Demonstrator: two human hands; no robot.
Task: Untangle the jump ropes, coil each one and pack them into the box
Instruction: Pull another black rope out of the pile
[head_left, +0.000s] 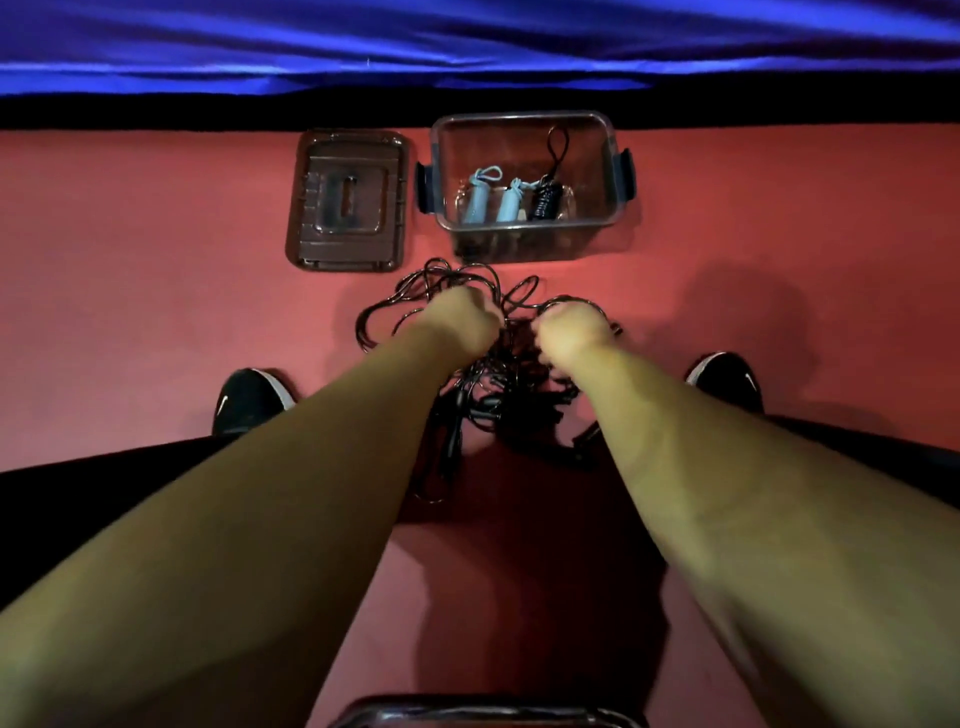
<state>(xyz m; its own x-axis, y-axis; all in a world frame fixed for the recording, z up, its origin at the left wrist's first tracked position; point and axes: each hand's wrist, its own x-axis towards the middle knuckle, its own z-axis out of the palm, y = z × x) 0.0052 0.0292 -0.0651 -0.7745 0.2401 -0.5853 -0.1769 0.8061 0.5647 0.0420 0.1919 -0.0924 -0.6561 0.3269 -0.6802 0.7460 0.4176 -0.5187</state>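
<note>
Bunching between left hand (463, 318) and right hand (571, 328), tangled jump ropes (498, 397)

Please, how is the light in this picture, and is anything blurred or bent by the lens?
Head view: dim reddish light, with a broad dark shadow on the floor between the forearms. Head view: the wide lens stretches the forearms near the lower edge. Head view: the tangle of ropes is slightly blurred, so black strands merge.
</note>
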